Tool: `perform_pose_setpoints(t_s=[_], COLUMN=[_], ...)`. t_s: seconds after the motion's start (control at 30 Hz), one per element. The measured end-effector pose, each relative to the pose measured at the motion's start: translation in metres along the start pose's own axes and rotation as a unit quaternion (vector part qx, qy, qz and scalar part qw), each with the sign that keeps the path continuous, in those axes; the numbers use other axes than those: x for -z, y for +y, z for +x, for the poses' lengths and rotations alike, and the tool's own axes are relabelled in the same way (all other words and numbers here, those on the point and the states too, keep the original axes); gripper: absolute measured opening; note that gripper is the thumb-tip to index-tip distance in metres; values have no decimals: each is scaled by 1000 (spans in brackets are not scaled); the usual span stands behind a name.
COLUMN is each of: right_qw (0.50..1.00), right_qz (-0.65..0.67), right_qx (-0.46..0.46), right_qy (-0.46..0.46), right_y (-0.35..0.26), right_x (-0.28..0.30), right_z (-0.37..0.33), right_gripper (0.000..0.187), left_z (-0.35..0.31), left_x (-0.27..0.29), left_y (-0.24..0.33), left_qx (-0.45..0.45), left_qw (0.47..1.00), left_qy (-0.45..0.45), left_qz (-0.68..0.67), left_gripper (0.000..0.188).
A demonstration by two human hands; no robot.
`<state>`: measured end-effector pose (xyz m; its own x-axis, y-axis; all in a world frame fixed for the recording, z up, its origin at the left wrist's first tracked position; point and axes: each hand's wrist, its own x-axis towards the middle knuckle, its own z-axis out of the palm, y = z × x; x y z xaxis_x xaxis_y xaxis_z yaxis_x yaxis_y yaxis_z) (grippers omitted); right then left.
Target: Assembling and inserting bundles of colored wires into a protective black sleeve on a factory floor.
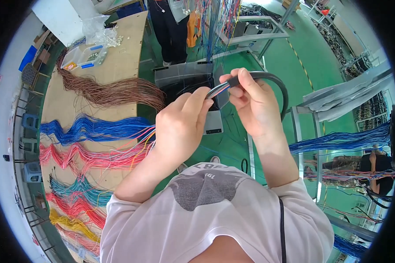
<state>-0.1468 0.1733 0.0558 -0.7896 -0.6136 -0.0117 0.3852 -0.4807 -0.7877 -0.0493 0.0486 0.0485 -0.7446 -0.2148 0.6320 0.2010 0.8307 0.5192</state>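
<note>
My left hand point(182, 122) is closed around a bundle of thin coloured wires point(218, 90), pinching it in front of my chest. Loose ends of yellow, pink and white wires come out past the wrist on the left. My right hand point(256, 103) grips a black tube point(283, 90) between thumb and fingers, near its end. The wires run into that end, and a short stretch of them shows between my hands. Behind the right hand the tube curves round and down. How far the wires reach inside it is hidden.
Bundles of brown point(101, 90), blue point(92, 129) and pink wires point(87, 155) lie on a wooden table point(123, 41) at left, with a clear plastic box point(85, 57). A grey bin point(180, 74) stands ahead, near another person's legs point(170, 35). Metal racks point(300, 131) holding wires stand at right.
</note>
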Motion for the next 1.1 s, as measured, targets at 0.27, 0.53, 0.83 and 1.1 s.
perform_pose_setpoints(t_s=[0.27, 0.53, 0.83, 1.1], right_qw=[997, 972, 977, 988], right_qz=[48, 201, -148, 123], right_qx=[-68, -28, 115, -41], right_qy=[9, -116, -104, -87], right_y=[15, 9, 31, -26], right_x=[-14, -20, -42, -31], right_z=[-9, 13, 13, 13], right_gripper=[19, 27, 22, 32], left_z=[4, 8, 8, 5], left_x=[4, 0, 4, 7], left_y=[-11, -11, -26, -40], left_qx=[-21, 202, 282, 220], left_qw=[999, 894, 674, 724], left_qy=[5, -135, -178, -440], left_qz=[-26, -377, -659, -484], left_gripper=[13, 16, 75, 41])
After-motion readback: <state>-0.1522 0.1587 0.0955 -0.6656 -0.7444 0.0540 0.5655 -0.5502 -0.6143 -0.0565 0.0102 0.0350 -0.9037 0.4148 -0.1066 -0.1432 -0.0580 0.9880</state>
